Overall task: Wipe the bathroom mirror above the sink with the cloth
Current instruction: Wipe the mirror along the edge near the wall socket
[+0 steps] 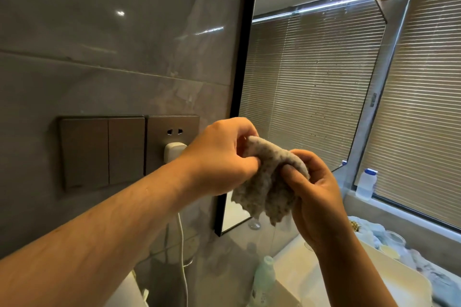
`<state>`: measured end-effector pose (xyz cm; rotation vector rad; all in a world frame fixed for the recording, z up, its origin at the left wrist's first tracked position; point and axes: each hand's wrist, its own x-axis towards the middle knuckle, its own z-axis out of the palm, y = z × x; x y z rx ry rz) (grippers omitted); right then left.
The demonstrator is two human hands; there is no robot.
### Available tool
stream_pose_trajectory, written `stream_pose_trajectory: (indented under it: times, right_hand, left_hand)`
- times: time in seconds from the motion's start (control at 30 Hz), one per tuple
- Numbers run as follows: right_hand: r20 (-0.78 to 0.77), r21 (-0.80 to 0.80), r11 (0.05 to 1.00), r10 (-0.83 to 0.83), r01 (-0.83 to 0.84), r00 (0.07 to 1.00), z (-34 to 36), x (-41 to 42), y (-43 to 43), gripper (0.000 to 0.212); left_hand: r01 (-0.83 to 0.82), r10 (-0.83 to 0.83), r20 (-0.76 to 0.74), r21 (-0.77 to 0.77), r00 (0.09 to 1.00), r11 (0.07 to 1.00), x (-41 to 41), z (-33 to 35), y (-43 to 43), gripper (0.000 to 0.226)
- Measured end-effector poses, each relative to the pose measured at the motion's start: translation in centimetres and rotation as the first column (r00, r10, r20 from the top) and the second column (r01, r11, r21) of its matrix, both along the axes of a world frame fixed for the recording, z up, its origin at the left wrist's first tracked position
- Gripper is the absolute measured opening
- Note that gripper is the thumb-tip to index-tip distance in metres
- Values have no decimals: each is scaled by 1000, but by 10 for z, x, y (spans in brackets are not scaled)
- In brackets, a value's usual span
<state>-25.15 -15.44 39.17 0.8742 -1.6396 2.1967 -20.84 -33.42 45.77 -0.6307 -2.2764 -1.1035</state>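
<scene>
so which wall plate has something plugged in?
The right plate, the socket nearest the mirror, holds a white plug. The left plate is only switches.

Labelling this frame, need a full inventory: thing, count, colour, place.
Black-framed wall mirror: 1, spotted glass, centre, reflecting blinds.
Grey textured cloth: 1, held in front of the mirror's lower left.
Bronze metal switch plate: 1, left wall.
Bronze socket plate: 1, beside the switches.
White plug: 1, in the socket, cable hanging.
White plastic bottle with blue cap: 1, window ledge, right.
Horizontal window blinds: beige, right.
Left hand: grips the cloth.
Right hand: pinches the cloth.
</scene>
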Motion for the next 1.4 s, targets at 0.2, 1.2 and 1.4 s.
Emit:
stream_pose_trajectory:
  times: [0.2,1.2,1.4]
  right_hand:
    - [143,-22,995,97,-95,985,0,4,11,61]
    - [219,-223,891,442,-397,870,-8,7,19,63]
    - [226,-332,869,452,-368,863,-7,11,21,86]
  left_hand:
    - [13,-12,-121,10,993,1000,3,4,7,31]
    - [-75,-133,489,382,862,921,8,9,31,12]
    - [-88,-71,364,401,929,912,5,6,32,10]
